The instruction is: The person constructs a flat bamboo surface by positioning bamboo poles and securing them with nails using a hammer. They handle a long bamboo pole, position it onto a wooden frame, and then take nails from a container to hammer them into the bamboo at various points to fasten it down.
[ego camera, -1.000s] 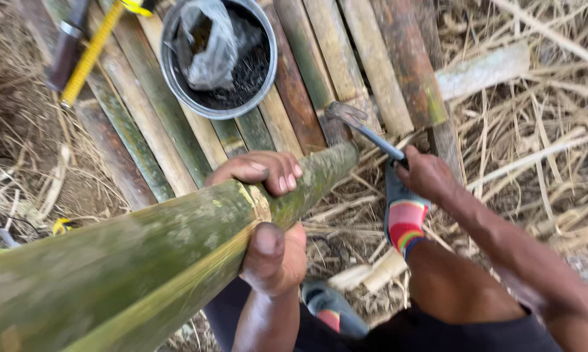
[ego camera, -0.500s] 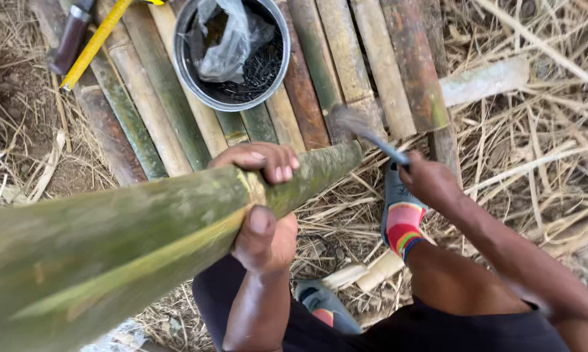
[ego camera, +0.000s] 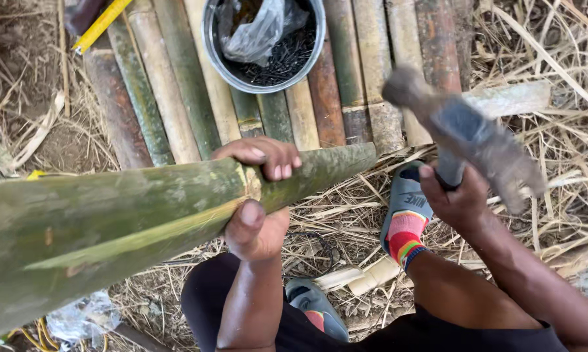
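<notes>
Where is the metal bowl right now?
In the head view, the metal bowl sits top centre on the bamboo slats, beyond the left hand gripping the green bamboo pole.

The right hand [ego camera: 460, 199] has lifted the heavy, dull grey metal chopping blade [ego camera: 467, 130] up off the far end of the long green bamboo pole [ego camera: 144, 208]; a moment ago its edge rested low beside the pole tip, and now it looms large and blurred, raised well above the brown bamboo slat platform [ego camera: 346, 98]. The round grey metal bowl [ego camera: 262, 42] of dark nails has slid toward the upper edge of the view.
</notes>
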